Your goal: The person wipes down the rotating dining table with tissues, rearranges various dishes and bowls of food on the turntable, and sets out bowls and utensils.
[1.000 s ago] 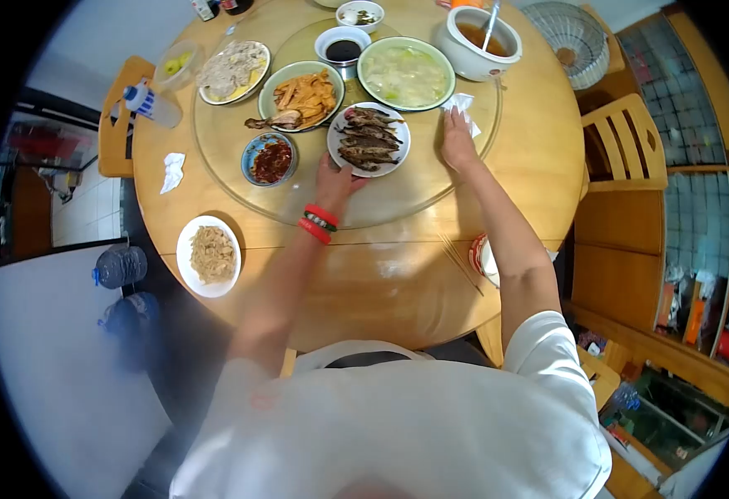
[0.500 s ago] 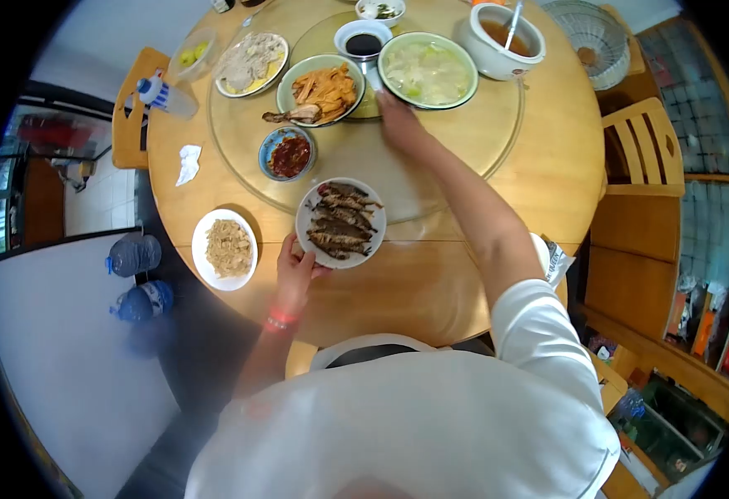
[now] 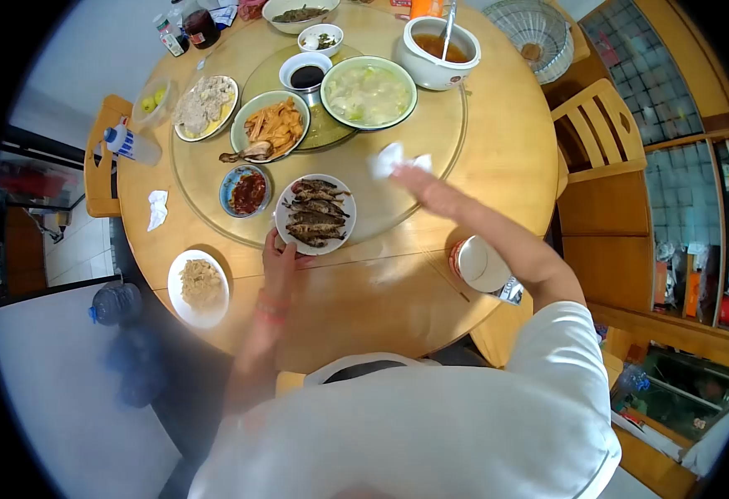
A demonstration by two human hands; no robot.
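Note:
My left hand (image 3: pixel 280 259) grips the near-left rim of a white plate (image 3: pixel 344 190) of small browned fish (image 3: pixel 314 214), at the near edge of the glass turntable (image 3: pixel 389 212). A crumpled white tissue (image 3: pixel 389 158) is in my right hand (image 3: pixel 424 188), which is over the right side of the turntable and partly smeared by motion. Left of the fish stands a blue bowl of red chili sauce (image 3: pixel 247 191). Beyond my right hand is a green-rimmed bowl of pale soup (image 3: pixel 369 93).
A white plate of shredded food (image 3: pixel 199 287) sits at the table's left edge, a paper tub (image 3: pixel 478 264) at the right. A bowl of orange-brown strips (image 3: pixel 273 125), a dark sauce bowl (image 3: pixel 306 76) and a white pot with a spoon (image 3: pixel 438 54) stand farther back.
My right hand has come back from beside the soup bowl toward the near right, with the tissue now showing. The view has shifted; my left hand still holds the fish plate.

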